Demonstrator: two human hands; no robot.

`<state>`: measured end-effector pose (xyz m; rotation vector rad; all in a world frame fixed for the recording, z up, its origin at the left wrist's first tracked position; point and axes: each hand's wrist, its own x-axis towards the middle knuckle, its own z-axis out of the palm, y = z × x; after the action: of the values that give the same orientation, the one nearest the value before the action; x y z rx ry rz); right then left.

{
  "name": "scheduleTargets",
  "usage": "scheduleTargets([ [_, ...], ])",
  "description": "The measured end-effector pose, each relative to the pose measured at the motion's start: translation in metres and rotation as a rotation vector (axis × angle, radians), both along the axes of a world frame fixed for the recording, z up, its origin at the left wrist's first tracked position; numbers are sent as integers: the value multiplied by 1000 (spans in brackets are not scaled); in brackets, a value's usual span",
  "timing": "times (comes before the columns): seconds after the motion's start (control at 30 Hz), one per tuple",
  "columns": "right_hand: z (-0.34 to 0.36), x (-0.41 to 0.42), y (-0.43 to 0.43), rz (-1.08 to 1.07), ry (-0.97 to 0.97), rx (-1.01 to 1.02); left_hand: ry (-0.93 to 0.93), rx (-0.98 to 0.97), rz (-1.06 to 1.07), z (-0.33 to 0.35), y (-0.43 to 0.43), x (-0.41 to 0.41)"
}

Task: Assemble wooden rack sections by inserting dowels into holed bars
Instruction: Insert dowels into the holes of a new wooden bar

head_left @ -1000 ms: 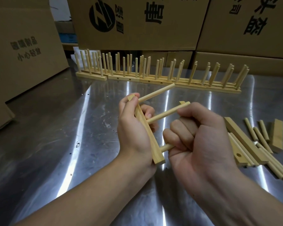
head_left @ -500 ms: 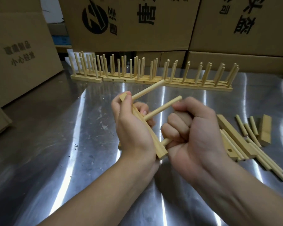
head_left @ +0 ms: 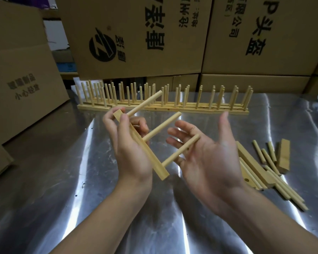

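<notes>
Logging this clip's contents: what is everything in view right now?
table: one, shiny metal, underneath
holed bar: one, pale wood, held above the table
dowels: three, pale wood, seated in that bar
finished rack sections: several, pale wood, table's far edge
loose bars and dowels: count unclear, pale wood, table right
short block: one, pale wood, beside those
cardboard boxes: several, brown, behind and left
left hand: one, grip on the bar
right hand: one, open, palm up, beside the dowels

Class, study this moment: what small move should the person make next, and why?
Probably the left hand should set its bar down by the finished row at the back. Three dowels already stand in the bar, and the right hand is open, gripping nothing.
</notes>
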<state>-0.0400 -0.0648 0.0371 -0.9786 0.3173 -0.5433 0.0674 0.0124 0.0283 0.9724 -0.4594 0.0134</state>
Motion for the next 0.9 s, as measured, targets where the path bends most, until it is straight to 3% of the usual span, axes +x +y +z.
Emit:
scheduleTargets([
  [0.13, -2, 3, 1, 85, 47, -112, -41, -27, -20, 1, 0, 3],
  [0.3, -2, 3, -6, 293, 217, -500, -69, -50, -67, 3, 1, 9],
  [0.47, 2, 1, -33, 50, 201, -638, -123, 71, -102, -5, 1, 14],
  [0.9, -3, 0, -60, -144, 289, -894, -17, 90, -341, -22, -1, 21],
])
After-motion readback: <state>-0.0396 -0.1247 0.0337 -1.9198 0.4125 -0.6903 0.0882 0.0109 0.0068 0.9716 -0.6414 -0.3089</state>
